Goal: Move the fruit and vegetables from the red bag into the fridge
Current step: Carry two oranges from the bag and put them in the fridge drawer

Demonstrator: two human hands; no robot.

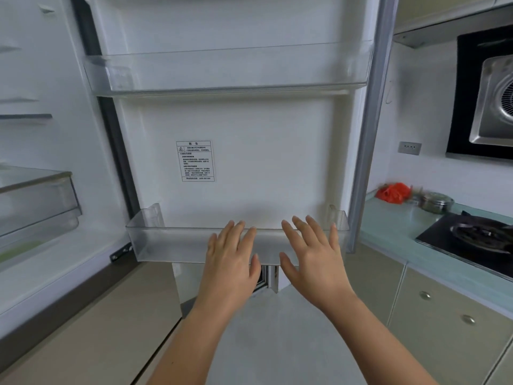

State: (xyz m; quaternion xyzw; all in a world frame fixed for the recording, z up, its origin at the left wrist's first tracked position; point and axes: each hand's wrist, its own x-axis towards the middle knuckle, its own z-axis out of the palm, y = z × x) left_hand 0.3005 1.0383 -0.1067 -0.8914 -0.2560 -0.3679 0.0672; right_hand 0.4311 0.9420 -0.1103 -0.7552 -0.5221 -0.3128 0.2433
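Note:
The fridge door (249, 162) stands open in front of me, its white inner side facing me. Two clear door bins hang on it, an upper one (227, 70) and a lower one (166, 243), both with nothing in them. My left hand (231, 262) and my right hand (313, 254) are held out flat, fingers spread, side by side in front of the lower bin, holding nothing. The red bag (392, 192) lies crumpled on the pale green counter (388, 232) far to the right, well away from both hands. The fridge interior (33, 134) shows at the left edge.
A clear crisper drawer (36, 201) and glass shelves sit inside the fridge at left. On the counter behind the bag is a steel lidded pot (435, 201), then a black gas hob (477, 237). A range hood (494, 101) hangs above. Beige cabinets (444, 315) run below the counter.

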